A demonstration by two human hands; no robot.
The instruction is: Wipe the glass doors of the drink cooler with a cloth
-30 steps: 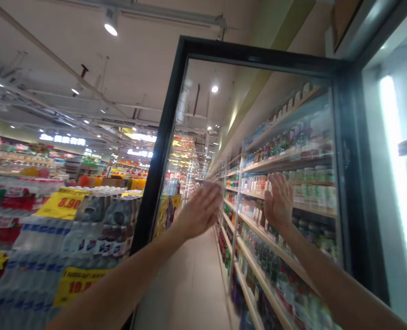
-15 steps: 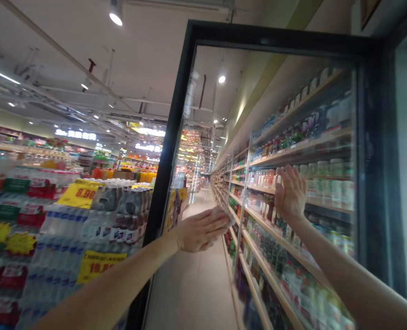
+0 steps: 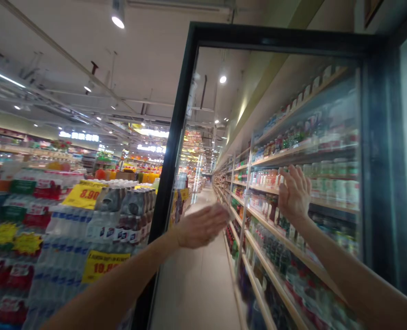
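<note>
Door (image 3: pixel 279 37): upright glass, dark-edged
Left grip (image 3: pixel 203 228): fingers straight, blurred; cannot tell whether it grasps anything
Right grip (image 3: pixel 295 195): released, raised, palm toward the door
Door's place: directly ahead of both grips; contact unclear
Bottle packs (image 3: pixel 102 229): well left of the left grip

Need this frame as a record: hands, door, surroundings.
left_hand: left hand, fingers extended across the glass area; blurred, so grip unclear
right_hand: right hand, open, fingers up, in front of the glass; contact unclear
door: dark door frame around clear glass
within_frame: shelves lined with bottles, bare aisle floor
left_side: stacked bottle packs
signs: yellow price signs, upper one reading 8.90
</note>
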